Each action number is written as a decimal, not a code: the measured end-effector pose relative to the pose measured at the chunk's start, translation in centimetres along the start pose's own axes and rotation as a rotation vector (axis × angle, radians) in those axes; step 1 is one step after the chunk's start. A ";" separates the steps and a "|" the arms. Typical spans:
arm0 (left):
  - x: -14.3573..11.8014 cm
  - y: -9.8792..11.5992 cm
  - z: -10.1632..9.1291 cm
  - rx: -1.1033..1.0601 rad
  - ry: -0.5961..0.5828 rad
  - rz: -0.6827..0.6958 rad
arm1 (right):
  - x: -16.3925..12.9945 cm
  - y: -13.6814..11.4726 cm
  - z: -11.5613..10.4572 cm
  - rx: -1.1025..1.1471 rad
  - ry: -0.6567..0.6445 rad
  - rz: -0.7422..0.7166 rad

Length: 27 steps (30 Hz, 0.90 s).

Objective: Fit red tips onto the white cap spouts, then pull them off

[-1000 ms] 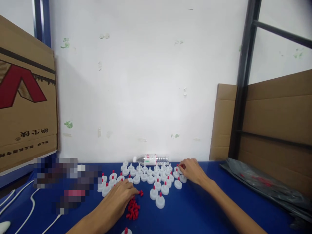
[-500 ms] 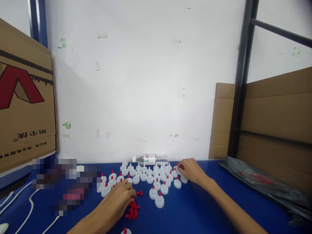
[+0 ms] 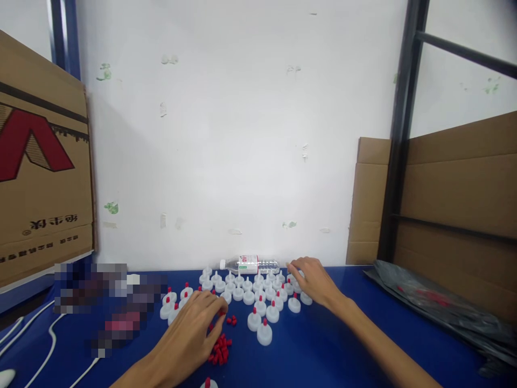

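Observation:
Many white nozzle caps [image 3: 264, 335] stand upright on the blue table, several with small red tip caps [image 3: 272, 303] on their spouts and others at the back with bare spouts. My left hand [image 3: 194, 326] hovers beside a pile of loose red tip caps [image 3: 220, 350], pinching one red tip cap [image 3: 222, 312] between thumb and fingers. Over the back right of the group is my right hand [image 3: 311, 277], its fingers apart and reaching past the rearmost nozzle caps. It partly covers a few of them, and nothing shows in its grasp.
A clear plastic bottle [image 3: 266, 264] lies on its side against the wall. A dark plastic bag [image 3: 436, 302] lies at the right, white cables [image 3: 52, 337] at the left. Cardboard [image 3: 44, 161] stands at both sides. One nozzle cap [image 3: 209, 383] sits at the front edge of view.
My left hand has lifted slightly from the red pile with a red tip cap in its fingers. My right hand has let go of a red-tipped nozzle cap and its fingers have spread leftward.

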<state>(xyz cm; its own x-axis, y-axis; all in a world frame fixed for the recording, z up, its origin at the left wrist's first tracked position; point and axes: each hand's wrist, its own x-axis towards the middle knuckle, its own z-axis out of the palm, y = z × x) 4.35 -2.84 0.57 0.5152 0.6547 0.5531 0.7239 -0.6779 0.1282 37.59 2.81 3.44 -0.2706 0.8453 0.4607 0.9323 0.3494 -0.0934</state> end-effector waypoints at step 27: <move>0.6 0.8 -1.1 -0.054 0.347 0.308 | -3.8 -10.4 -0.2 0.370 0.091 -0.670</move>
<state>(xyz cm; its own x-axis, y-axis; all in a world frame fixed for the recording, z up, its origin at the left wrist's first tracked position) 4.77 -3.35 1.93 0.5115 0.2760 0.8138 0.5318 -0.8456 -0.0475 29.00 -4.10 2.78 -0.7133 0.3743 0.5925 0.4311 0.9009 -0.0502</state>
